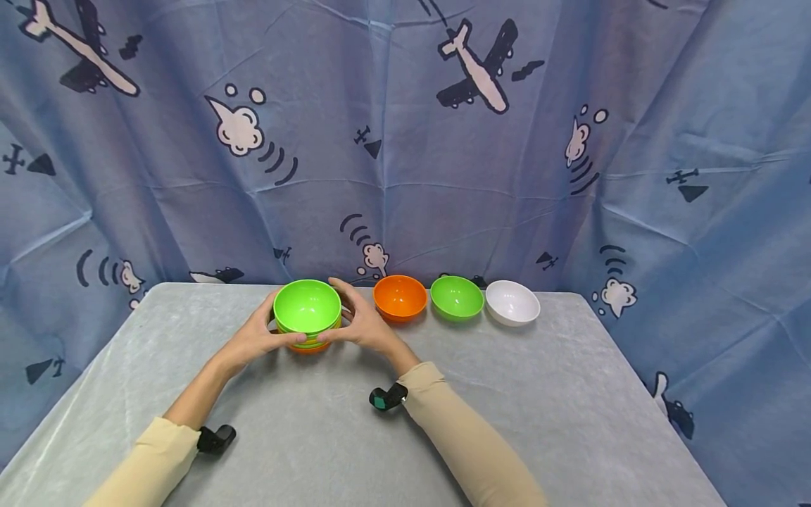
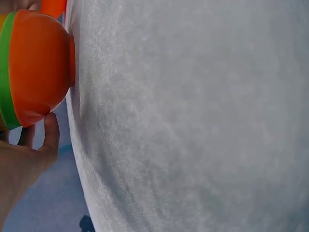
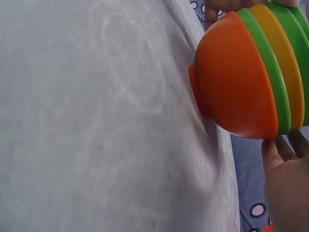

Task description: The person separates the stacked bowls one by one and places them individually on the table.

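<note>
A stack of nested bowls [image 1: 307, 308] stands upright toward the back left of the table, a bright green one on top. The right wrist view shows the layers: an orange bowl [image 3: 231, 79] lowest, then green, yellow-orange and green rims. From the left side, my left hand [image 1: 255, 338] grips the stack, thumb across the front. My right hand [image 1: 364, 324] holds its other side the same way, both thumbs nearly meeting. In the left wrist view, fingers [image 2: 51, 133] touch the orange bowl near its rim. The far fingertips are partly hidden behind the stack.
Right of the stack, a single orange bowl [image 1: 400, 298], a green bowl [image 1: 457, 298] and a white bowl [image 1: 512, 303] stand in a row near the back edge. A grey cloth covers the table [image 1: 304, 436]. Behind it hangs a blue patterned curtain [image 1: 405, 141].
</note>
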The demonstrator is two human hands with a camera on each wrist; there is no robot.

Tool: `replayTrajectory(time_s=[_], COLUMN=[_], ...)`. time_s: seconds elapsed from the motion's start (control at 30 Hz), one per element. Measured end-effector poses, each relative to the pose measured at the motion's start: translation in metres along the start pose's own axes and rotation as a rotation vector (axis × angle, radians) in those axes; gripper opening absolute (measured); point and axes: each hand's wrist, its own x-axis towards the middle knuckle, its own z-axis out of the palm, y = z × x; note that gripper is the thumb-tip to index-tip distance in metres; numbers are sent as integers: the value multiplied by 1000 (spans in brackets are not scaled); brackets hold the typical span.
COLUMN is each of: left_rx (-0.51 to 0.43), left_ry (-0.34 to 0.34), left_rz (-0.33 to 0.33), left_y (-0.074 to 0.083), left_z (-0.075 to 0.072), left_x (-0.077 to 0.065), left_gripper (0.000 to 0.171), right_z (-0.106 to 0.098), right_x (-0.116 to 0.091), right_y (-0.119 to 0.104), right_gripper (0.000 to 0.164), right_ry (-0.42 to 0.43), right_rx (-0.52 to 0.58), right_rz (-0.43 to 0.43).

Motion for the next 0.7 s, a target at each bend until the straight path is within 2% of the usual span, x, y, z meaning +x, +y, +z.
replayTrajectory(time_s=[0.47, 0.7], left_rx=[-7, 1], left_ry=[2, -7], left_rz=[9, 28], left_y=[2, 1], left_z=[1, -1], left_x=[-2, -1], left_gripper=[97, 95], right_z=[7, 5], right_x=[5, 7], right_y=[-1, -1], right_gripper=[96, 95], right_ry=[41, 37], right_rx=[-66, -50], right_rz=[54, 45])
